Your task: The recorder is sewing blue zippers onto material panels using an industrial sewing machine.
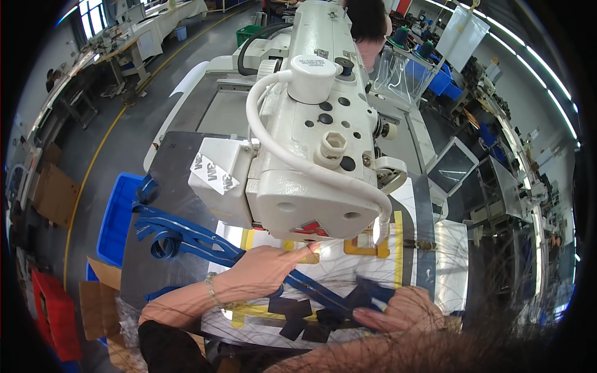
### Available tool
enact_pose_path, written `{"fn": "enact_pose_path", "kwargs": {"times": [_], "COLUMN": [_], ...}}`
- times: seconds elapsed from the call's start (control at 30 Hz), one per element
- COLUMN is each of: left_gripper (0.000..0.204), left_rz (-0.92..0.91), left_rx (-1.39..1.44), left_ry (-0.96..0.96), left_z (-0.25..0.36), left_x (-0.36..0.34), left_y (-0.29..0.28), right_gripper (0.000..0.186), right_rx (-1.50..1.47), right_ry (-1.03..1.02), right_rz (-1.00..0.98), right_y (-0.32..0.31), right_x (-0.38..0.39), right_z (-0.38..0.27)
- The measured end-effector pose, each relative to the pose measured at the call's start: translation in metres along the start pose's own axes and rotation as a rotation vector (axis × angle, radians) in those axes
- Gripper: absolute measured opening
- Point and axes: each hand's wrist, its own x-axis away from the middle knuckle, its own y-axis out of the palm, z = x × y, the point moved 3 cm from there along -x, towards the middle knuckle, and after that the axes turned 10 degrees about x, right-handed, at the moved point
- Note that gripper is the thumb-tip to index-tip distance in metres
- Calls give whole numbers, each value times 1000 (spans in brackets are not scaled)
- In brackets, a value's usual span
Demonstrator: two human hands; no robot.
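Note:
An industrial sewing machine with a white head fills the middle of the view. My left hand reaches beneath the head from the left, its index finger stretched towards the needle area. It lies over a long blue strap with a pale line along it; its other fingers are partly hidden. On the right, my right hand is closed on the strap near its dark blue end. Several small dark fabric pieces lie between my hands. Further blue strap lies looped and bundled at the left.
Yellow-edged frame parts sit on the white work surface right of the needle area. Left of the table stand a blue bin, cardboard boxes and a red container. A screen panel stands at right; a person is behind.

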Motion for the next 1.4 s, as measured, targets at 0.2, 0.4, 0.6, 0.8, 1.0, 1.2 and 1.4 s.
{"fn": "enact_pose_path", "kwargs": {"times": [0.2, 0.4, 0.6, 0.8, 1.0, 1.2, 1.4], "left_gripper": [68, 59, 58, 57, 55, 54, 48], "left_rz": [-248, -124, -82, -39, -34, -4, 107], "left_rx": [1347, 1504, 1345, 1251, 1234, 1242, 1162], "left_ry": [253, 51, -63, 31, -10, -11, 11], "left_z": [23, -1, -4, -7, -8, -7, -14], "left_x": [21, 21, 20, 13, 14, 12, 13], "left_y": [-26, -35, -38, -28, -28, -27, -25], "right_gripper": [63, 61, 60, 52, 47, 47, 51], "right_rx": [-734, -1458, -1439, -1426, -1456, -1401, -1340], "right_ry": [-155, 443, 325, 275, 320, 322, 219], "right_rz": [-510, -726, -586, -538, -534, -534, -451], "right_y": [50, 113, 108, 112, 115, 118, 120], "right_x": [-16, -18, -23, -18, -18, -15, -19], "right_z": [-17, -44, -35, -25, -26, -23, -19]}}
